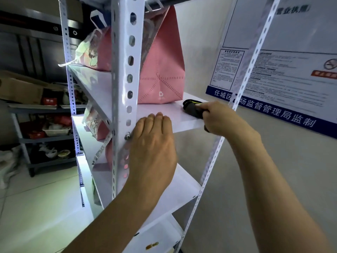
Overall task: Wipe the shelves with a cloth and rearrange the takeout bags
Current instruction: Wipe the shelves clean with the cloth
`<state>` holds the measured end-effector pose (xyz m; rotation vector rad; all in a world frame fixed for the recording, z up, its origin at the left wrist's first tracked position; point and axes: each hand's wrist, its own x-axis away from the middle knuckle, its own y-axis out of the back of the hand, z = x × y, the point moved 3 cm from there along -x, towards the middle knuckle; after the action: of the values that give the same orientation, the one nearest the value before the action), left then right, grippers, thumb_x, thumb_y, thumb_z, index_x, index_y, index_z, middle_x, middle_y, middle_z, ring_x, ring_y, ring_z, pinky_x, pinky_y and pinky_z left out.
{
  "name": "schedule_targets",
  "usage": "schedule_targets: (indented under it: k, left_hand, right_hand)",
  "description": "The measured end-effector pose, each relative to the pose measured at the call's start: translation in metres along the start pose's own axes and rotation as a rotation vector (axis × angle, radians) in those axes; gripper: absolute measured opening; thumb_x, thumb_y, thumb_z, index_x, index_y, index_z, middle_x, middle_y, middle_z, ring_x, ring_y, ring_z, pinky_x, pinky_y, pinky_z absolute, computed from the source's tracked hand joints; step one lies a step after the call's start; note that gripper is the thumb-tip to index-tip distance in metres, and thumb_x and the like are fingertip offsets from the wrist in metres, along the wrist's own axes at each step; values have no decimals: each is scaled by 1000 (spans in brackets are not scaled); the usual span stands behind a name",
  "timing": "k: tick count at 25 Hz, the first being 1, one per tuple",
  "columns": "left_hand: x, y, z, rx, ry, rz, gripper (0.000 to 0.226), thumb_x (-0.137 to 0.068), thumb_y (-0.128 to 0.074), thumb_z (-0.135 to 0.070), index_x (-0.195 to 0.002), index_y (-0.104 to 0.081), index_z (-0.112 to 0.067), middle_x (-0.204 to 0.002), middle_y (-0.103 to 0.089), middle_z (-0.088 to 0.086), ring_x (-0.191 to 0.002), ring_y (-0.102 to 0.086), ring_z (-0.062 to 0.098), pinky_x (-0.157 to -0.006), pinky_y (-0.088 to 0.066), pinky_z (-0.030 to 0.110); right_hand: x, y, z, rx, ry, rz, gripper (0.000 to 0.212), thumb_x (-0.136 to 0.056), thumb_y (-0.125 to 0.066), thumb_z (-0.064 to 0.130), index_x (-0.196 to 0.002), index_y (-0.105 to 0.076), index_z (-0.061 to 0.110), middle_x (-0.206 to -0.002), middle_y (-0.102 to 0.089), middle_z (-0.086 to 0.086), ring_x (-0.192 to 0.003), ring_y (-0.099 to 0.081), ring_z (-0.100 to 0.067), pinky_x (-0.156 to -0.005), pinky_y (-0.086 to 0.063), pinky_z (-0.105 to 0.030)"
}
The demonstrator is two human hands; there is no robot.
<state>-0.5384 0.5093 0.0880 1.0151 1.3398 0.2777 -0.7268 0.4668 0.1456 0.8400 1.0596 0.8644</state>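
Right hand, fingers clenched round a dark folded cloth at the right edge of the white metal shelf beside the pink paper takeout bag; left hand, fingers released, flat on the near edge; wiping should probably run leftward, firmly

Pink bag blocks shelf rear — front strip free.
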Motion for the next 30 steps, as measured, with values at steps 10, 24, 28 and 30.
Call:
schedule_targets:
  k: [10,24,28,30]
  left_hand:
    - [3,-2,5,-46,-74,-3,53,-93,-33,-13,-145,-33,-2,-151,-41,16,-141,-33,31,-119,-17,40]
    - [6,-16,6,-168,-160,-67,52,-90,-40,-13,-140,-37,0,-141,-49,20,-127,-45,35,-110,-28,46]
    - [8,-20,2,-175,-95,-71,53,-93,-36,-21,-143,-36,-2,-144,-47,17,-131,-42,33,-113,-27,47]
    - [11,-21,-1,-193,-79,-90,54,-94,-38,-21,-144,-35,-2,-143,-47,16,-131,-41,34,-115,-24,47]
  right_hand:
    - [32,-16,8,-100,-25,-256,45,-91,-39,4,-117,-72,20,-100,-63,-15,-81,-60,-30,-69,-52,-40]
    - [52,-20,-3,-248,-1,-297,53,-95,-38,6,-139,-60,24,-125,-62,-17,-105,-62,-34,-94,-51,-42]
    - [48,-19,-19,-308,71,-266,52,-95,-38,9,-138,-60,27,-121,-63,-14,-99,-66,-33,-91,-54,-43]
    - [45,-20,-26,-319,112,-270,50,-95,-38,10,-137,-61,26,-120,-63,-13,-98,-65,-33,-90,-54,-44]
